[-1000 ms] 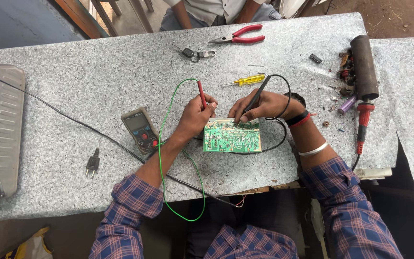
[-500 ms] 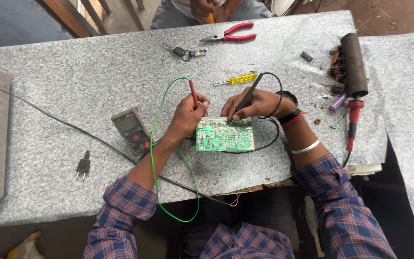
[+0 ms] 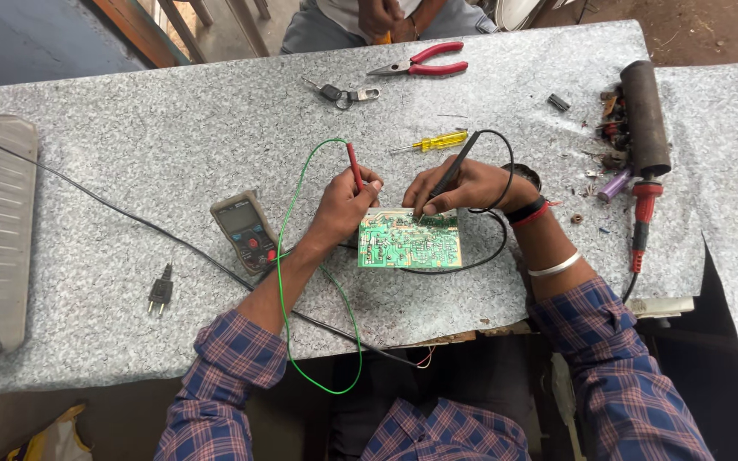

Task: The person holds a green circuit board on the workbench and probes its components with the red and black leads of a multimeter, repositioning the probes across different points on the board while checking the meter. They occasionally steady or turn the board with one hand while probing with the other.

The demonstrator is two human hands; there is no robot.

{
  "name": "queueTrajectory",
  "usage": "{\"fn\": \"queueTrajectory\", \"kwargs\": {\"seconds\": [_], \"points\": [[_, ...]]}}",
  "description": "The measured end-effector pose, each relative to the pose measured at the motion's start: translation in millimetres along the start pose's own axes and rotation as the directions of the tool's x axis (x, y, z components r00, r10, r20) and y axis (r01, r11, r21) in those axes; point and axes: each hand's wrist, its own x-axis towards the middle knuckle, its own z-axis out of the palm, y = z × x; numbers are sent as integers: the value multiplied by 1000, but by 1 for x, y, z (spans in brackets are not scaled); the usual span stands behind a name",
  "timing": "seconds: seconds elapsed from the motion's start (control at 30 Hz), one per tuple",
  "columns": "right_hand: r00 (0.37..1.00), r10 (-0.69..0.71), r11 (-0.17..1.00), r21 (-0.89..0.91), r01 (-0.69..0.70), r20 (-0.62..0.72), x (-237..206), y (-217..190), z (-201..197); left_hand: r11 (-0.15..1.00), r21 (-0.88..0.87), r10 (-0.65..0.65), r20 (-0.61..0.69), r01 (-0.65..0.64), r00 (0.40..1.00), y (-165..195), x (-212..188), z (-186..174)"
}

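Green circuit board (image 3: 409, 240) is seen lying flat on the speckled grey table (image 3: 172, 137), just right of the multimeter (image 3: 245, 230), as it is probed from both sides. A red probe (image 3: 355, 166) is pinched between the fingers of the left hand (image 3: 345, 202) at the board's upper left corner, while a black probe (image 3: 453, 167) is pinched by the right hand (image 3: 463, 186) and its tip is pressed to the board's upper edge. Continuity or voltage testing appears to be the step in hand; a steady hold and a glance at the meter would be called for next. Beyond the board, a yellow screwdriver (image 3: 433, 142) and red-handled pliers (image 3: 424, 61) are left lying.
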Motion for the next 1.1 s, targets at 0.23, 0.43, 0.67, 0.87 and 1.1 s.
{"fn": "queueTrajectory", "kwargs": {"seconds": [0.23,0.43,0.67,0.87,1.1], "points": [[999,26,1000,-17,-26,-26,-3,-3,1,1000,-27,12,-3,-12,1000,2,0,2],[1000,15,1000,-20,-15,-26,-2,-2,1,998,54,24,-24,-22,999,2,1,1],[1000,10,1000,-20,-10,-4,1,4,-1,999,36,-3,-21,3,1000,3,0,0],[1000,30,999,-14,-30,-8,-1,6,-2,998,47,-29,-21,30,999,2,1,0],[999,33,999,5,-33,-1,-1,5,-2,999,53,11,-14,-10,1000,0,3,0]]}}
